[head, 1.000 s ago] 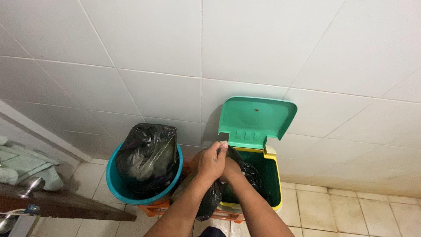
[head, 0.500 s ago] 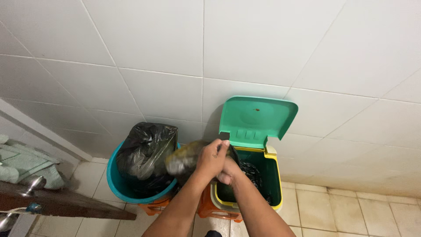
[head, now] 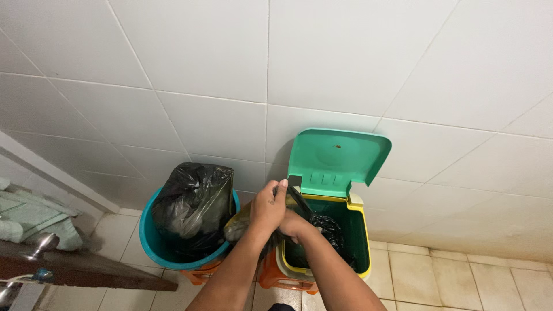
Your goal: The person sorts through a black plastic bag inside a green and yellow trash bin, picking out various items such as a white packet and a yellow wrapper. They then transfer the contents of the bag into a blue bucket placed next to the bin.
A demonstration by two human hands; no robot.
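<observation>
Hands: your left hand [head: 266,205] and right hand [head: 292,224] meet just in front of the green bin [head: 354,242], over its near left corner.
Fingers, left: curled together around the neck of a black bag [head: 322,226], with a thin black strip of it standing up past the knuckles.
Fingers, right: tucked under the left hand and closed on the same bag lower down; the tips are hidden, so you cannot see how far they wrap.
Bag position: the black bag sits inside the green bin, its bulk against the left inner wall, its top pulled up towards your hands.
Lid: the green lid [head: 335,161] stands open, tilted back against the tiled wall [head: 190,75].
Change since half a second ago: a yellowish bundle [head: 239,222] that you held blurred and higher between the bins now hangs lower, just beside the rim of the teal tub [head: 151,245]; your hands sit closer together.
Change since a second ago: the bag's neck is gathered tighter, which suggests you are closing it rather than lifting it out.
Neighbour: the teal tub holds its own full black sack [head: 193,198], untouched.
Base: both bins rest on orange stools [head: 276,276] on the tiled floor [head: 461,282].
</observation>
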